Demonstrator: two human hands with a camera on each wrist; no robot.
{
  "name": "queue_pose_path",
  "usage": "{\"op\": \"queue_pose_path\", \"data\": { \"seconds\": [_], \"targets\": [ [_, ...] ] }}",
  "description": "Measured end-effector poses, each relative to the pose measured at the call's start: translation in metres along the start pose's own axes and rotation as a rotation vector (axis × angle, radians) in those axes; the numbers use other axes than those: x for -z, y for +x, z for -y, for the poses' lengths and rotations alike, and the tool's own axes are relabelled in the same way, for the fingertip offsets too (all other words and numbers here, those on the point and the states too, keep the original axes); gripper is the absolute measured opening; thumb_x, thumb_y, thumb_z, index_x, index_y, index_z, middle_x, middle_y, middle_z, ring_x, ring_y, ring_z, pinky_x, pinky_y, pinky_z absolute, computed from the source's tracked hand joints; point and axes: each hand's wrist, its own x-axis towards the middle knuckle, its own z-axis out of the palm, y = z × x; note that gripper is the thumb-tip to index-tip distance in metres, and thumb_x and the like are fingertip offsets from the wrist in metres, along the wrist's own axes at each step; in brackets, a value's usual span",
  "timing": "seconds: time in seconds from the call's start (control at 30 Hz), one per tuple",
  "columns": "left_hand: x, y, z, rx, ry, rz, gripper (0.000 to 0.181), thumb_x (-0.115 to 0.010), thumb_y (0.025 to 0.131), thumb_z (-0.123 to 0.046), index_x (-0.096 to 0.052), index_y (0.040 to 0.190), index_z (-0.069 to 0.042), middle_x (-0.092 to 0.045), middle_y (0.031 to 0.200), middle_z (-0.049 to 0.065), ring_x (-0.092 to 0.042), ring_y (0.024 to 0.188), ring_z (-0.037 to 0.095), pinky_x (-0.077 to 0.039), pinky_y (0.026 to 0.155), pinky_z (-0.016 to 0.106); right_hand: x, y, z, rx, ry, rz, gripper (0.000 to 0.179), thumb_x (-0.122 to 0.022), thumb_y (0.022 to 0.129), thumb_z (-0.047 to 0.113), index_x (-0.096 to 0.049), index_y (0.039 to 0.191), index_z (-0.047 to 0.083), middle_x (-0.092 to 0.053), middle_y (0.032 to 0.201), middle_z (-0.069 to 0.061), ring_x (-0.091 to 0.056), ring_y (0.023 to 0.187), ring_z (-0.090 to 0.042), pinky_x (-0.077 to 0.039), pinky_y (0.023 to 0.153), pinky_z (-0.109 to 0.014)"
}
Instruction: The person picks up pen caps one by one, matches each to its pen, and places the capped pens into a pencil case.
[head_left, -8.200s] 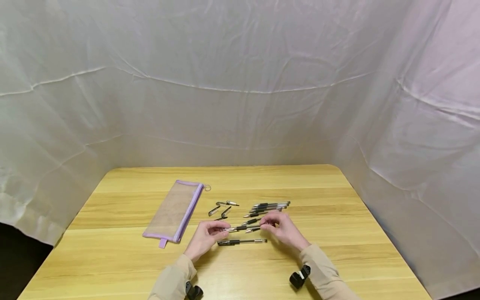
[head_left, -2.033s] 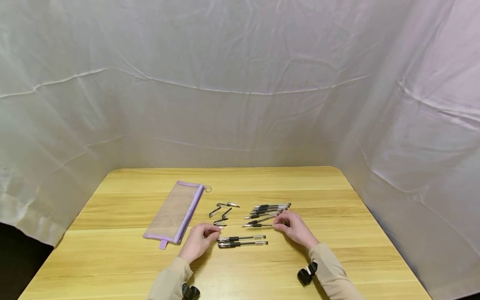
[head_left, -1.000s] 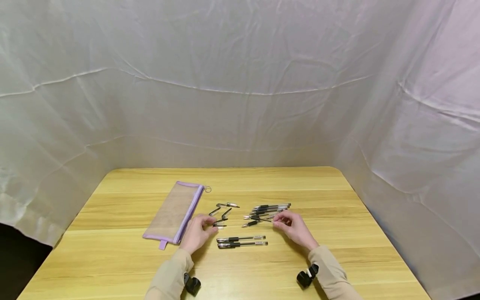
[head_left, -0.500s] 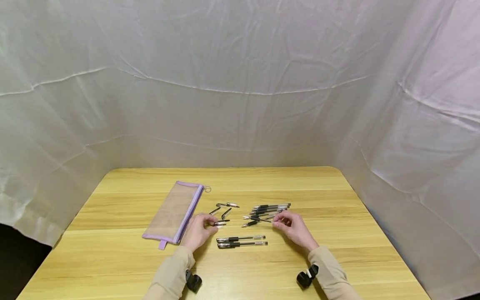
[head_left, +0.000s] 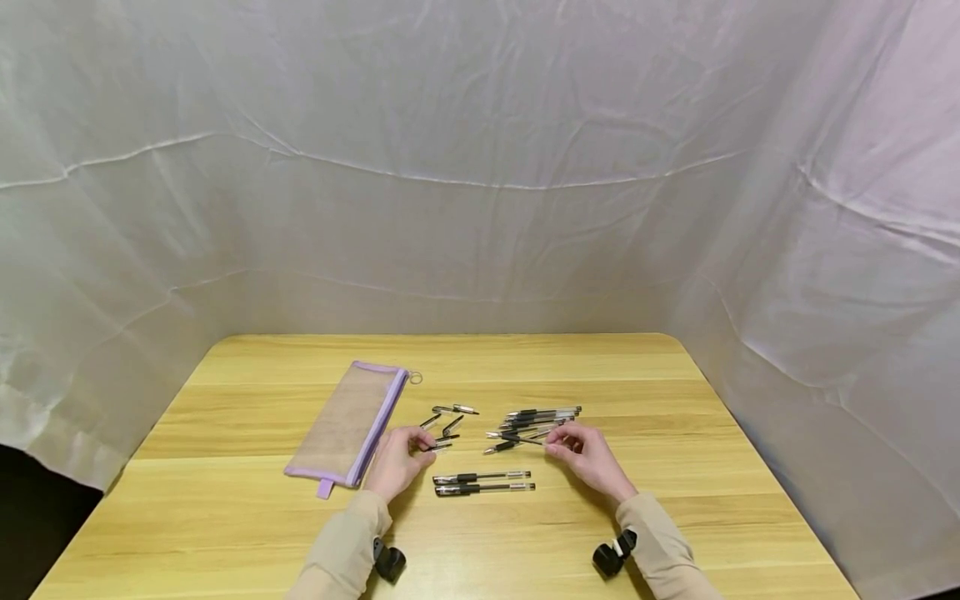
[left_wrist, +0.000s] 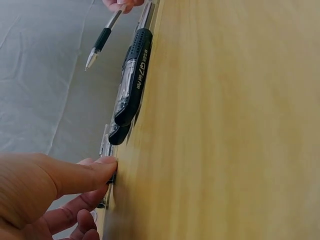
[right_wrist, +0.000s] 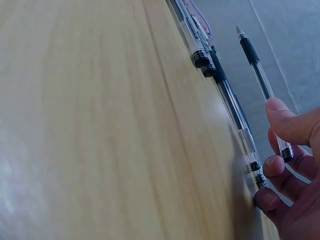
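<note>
My right hand [head_left: 588, 460] pinches an uncapped gel pen [right_wrist: 260, 75] near its rear end. The pen has a black grip, and its tip points left, raised over the other pens. My left hand [head_left: 396, 463] pinches a clear and black pen cap [left_wrist: 105, 145] between thumb and fingers, low at the table; the fingers hide part of it. Beyond that hand lie several loose caps [head_left: 453, 427]. Two capped gel pens [left_wrist: 135, 80] lie side by side between the hands, nearer the person. Several uncapped pens [head_left: 542, 413] lie in a loose pile beyond the right hand.
A purple-edged mesh zip pouch [head_left: 347, 425] lies flat to the left of the caps, with a ring [head_left: 416, 377] at its zip end. Grey-white cloth [head_left: 480, 225] hangs behind and beside the wooden table [head_left: 480, 550].
One capped pen lay in front 8.2 s ago; now there are two. My right hand has lifted an uncapped pen. My left hand has moved away to the caps and taken one.
</note>
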Motion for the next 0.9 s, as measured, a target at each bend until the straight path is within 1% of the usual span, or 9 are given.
{"op": "queue_pose_path", "data": {
  "seconds": [0.13, 0.23, 0.3, 0.4, 0.5, 0.6, 0.7, 0.77, 0.9],
  "targets": [
    [-0.001, 0.001, 0.0, 0.002, 0.0, -0.007, 0.015, -0.082, 0.076, 0.0, -0.074, 0.084, -0.008, -0.073, 0.082, 0.003, -0.062, 0.08, 0.014, -0.047, 0.077, 0.028, 0.0, 0.0, 0.001, -0.01, 0.001, -0.009, 0.011, -0.075, 0.087, 0.009, -0.072, 0.098, 0.01, -0.069, 0.094, -0.006, -0.054, 0.075, -0.008, -0.047, 0.068, -0.019],
    [-0.001, 0.001, 0.0, 0.012, -0.002, -0.008, 0.014, -0.081, 0.076, 0.001, -0.074, 0.083, -0.009, -0.073, 0.082, 0.002, -0.06, 0.077, 0.013, -0.048, 0.076, 0.027, -0.001, 0.0, 0.002, -0.012, -0.004, -0.014, 0.011, -0.075, 0.087, 0.009, -0.072, 0.098, 0.01, -0.069, 0.095, -0.006, -0.055, 0.077, -0.009, -0.048, 0.07, -0.019],
    [-0.001, 0.0, 0.0, 0.013, -0.002, -0.01, 0.013, -0.08, 0.078, 0.001, -0.074, 0.083, -0.008, -0.073, 0.081, 0.002, -0.059, 0.076, 0.013, -0.048, 0.074, 0.028, -0.001, 0.001, 0.002, -0.011, -0.007, -0.017, 0.011, -0.075, 0.087, 0.01, -0.072, 0.098, 0.011, -0.07, 0.095, -0.005, -0.055, 0.077, -0.009, -0.048, 0.07, -0.019],
    [-0.001, -0.001, 0.0, 0.025, 0.008, -0.011, 0.01, -0.077, 0.082, 0.0, -0.075, 0.086, -0.009, -0.074, 0.084, 0.003, -0.062, 0.079, 0.015, -0.05, 0.078, 0.031, -0.002, 0.001, 0.003, -0.008, -0.012, -0.021, 0.011, -0.075, 0.088, 0.01, -0.072, 0.098, 0.012, -0.07, 0.095, -0.005, -0.055, 0.078, -0.009, -0.048, 0.071, -0.019],
    [-0.001, -0.002, 0.0, 0.006, 0.034, -0.02, 0.009, -0.074, 0.086, -0.002, -0.076, 0.091, -0.009, -0.076, 0.092, 0.005, -0.067, 0.088, 0.022, -0.054, 0.086, 0.04, -0.002, 0.001, 0.004, -0.004, -0.006, -0.021, 0.011, -0.075, 0.088, 0.009, -0.073, 0.097, 0.012, -0.07, 0.094, -0.004, -0.056, 0.078, -0.008, -0.048, 0.072, -0.019],
    [0.0, -0.003, 0.0, -0.011, 0.039, -0.023, 0.011, -0.07, 0.09, -0.003, -0.076, 0.096, -0.008, -0.077, 0.1, 0.009, -0.07, 0.098, 0.029, -0.055, 0.093, 0.048, -0.003, 0.0, 0.007, -0.001, 0.004, -0.015, 0.011, -0.075, 0.088, 0.009, -0.073, 0.098, 0.012, -0.07, 0.095, -0.005, -0.056, 0.079, -0.008, -0.049, 0.073, -0.019],
    [0.0, -0.005, -0.002, -0.038, 0.013, -0.011, 0.015, -0.065, 0.094, -0.003, -0.076, 0.103, -0.006, -0.076, 0.108, 0.013, -0.069, 0.107, 0.034, -0.053, 0.098, 0.051, -0.004, 0.0, 0.011, 0.002, 0.013, -0.009, 0.011, -0.074, 0.088, 0.009, -0.073, 0.098, 0.011, -0.07, 0.096, -0.005, -0.057, 0.08, -0.007, -0.049, 0.074, -0.019],
    [0.001, -0.007, -0.004, -0.069, -0.014, 0.001, 0.017, -0.061, 0.097, -0.002, -0.074, 0.107, -0.005, -0.074, 0.113, 0.015, -0.067, 0.113, 0.036, -0.051, 0.102, 0.053, -0.005, -0.001, 0.015, 0.007, 0.014, -0.004, 0.011, -0.074, 0.088, 0.008, -0.073, 0.098, 0.011, -0.07, 0.097, -0.005, -0.057, 0.08, -0.007, -0.05, 0.074, -0.019],
    [0.0, -0.01, -0.009, -0.124, -0.049, 0.027, 0.019, -0.057, 0.1, -0.003, -0.072, 0.111, -0.003, -0.072, 0.116, 0.016, -0.064, 0.116, 0.038, -0.049, 0.104, 0.055, -0.007, -0.001, 0.022, 0.037, 0.015, 0.004, 0.011, -0.073, 0.088, 0.008, -0.073, 0.099, 0.011, -0.071, 0.098, -0.006, -0.058, 0.084, -0.008, -0.05, 0.077, -0.019]
  ]
}}
